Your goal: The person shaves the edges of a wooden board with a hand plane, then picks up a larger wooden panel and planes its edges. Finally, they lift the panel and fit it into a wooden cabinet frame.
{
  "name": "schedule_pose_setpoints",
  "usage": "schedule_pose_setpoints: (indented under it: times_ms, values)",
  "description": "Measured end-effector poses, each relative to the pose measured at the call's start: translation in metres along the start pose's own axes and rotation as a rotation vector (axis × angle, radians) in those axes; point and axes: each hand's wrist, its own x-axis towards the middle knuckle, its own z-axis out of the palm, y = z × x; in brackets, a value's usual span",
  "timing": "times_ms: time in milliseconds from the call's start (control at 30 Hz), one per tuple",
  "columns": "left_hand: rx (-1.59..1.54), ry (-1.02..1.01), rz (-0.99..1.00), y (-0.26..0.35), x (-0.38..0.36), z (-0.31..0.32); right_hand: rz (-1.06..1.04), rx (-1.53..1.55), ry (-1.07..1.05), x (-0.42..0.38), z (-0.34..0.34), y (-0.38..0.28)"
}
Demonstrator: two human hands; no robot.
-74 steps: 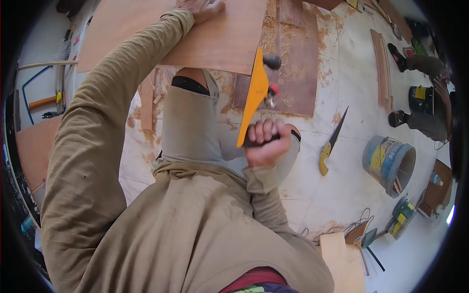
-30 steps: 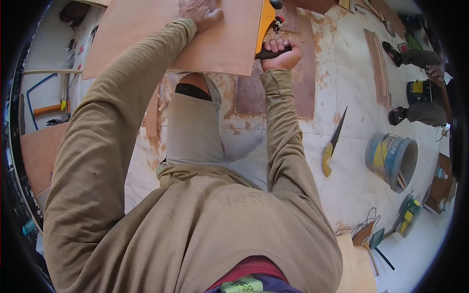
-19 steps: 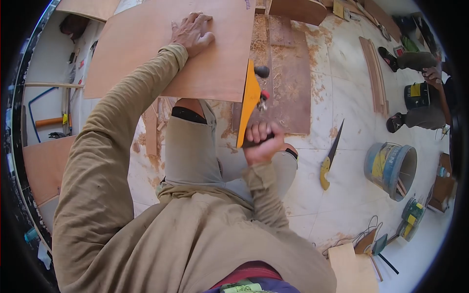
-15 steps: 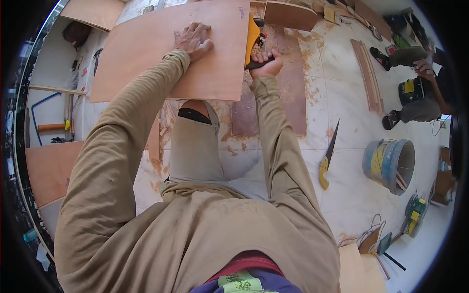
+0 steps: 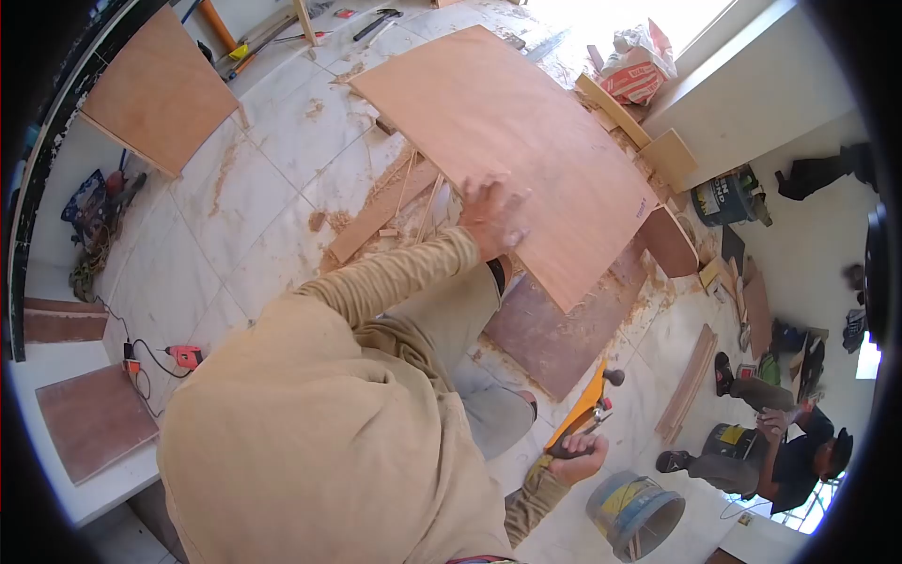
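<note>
My left hand (image 5: 493, 216) lies on the near edge of a large plywood panel (image 5: 536, 141), fingers spread and blurred by motion. In my right hand (image 5: 578, 461) is the rear handle of a yellow hand plane (image 5: 587, 404), held off to the right, apart from the panel. The plane has a dark front knob. Below the panel's near corner is a brown board (image 5: 554, 338) strewn with shavings. A small brown board (image 5: 671, 242) stands on edge against the panel's right side.
A blue bucket (image 5: 636, 515) stands near my right hand. Another person (image 5: 780, 442) sits at the right. Wood strips (image 5: 687, 383) lie on the tiled floor. A red power tool (image 5: 185, 356) with a cord is at the left. A hammer (image 5: 378, 23) lies at the back.
My view has turned and leaned. My right hand has drawn the hand plane away from the panel's edge, out to the right. My left hand is now at the panel's near edge.
</note>
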Motion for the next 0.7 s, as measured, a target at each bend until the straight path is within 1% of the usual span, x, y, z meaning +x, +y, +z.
schedule_pose_setpoints:
  times_ms: [33,67,100,133,200,267,300,367,400,433,467,533,600,633,700]
  values:
    - [-0.014,0.159,-0.130,-0.020,-0.018,-0.012,0.000,-0.074,0.084,-0.018,-0.014,0.000]
    - [-0.185,0.326,-0.260,-0.044,-0.028,-0.018,0.001,-0.148,0.166,-0.031,-0.026,-0.001]
    - [-0.355,0.497,-0.386,-0.069,-0.031,-0.021,0.003,-0.147,0.188,-0.043,-0.036,-0.001]
    - [-0.652,0.587,-0.666,-0.108,-0.025,0.013,0.004,-0.142,0.212,-0.053,-0.047,-0.002]
    - [-1.175,0.586,-0.966,-0.149,-0.005,0.038,-0.014,-0.147,0.239,-0.060,-0.054,-0.005]
    - [-1.616,0.394,-0.961,-0.161,0.018,0.023,-0.053,-0.145,0.246,-0.056,-0.053,-0.004]
    - [-1.643,0.455,-0.965,-0.161,0.033,0.018,-0.073,-0.136,0.263,-0.057,-0.054,-0.004]
    - [-1.705,0.534,-0.954,-0.144,0.074,0.011,-0.105,-0.103,0.226,-0.056,-0.046,-0.007]
    - [-1.702,0.569,-0.950,-0.154,0.095,0.025,-0.135,-0.069,0.203,-0.059,-0.037,-0.012]
    - [-1.695,0.609,-0.946,-0.183,0.113,0.052,-0.177,-0.068,0.182,-0.065,-0.027,-0.019]
    - [-1.690,0.659,-0.935,-0.196,0.129,0.060,-0.205,-0.053,0.163,-0.069,-0.021,-0.023]
    - [-1.767,0.607,-0.999,-0.145,0.131,-0.030,-0.288,-0.029,0.148,-0.074,-0.021,-0.026]
    - [-1.643,0.660,-0.858,-0.145,0.154,-0.057,-0.370,-0.036,0.113,-0.073,-0.025,-0.027]
    - [-1.582,0.706,-0.785,-0.151,0.165,-0.076,-0.375,-0.034,0.116,-0.075,-0.028,-0.028]
    - [-1.530,0.618,-0.542,-0.145,0.181,-0.142,-0.391,-0.025,0.120,-0.079,-0.036,-0.033]
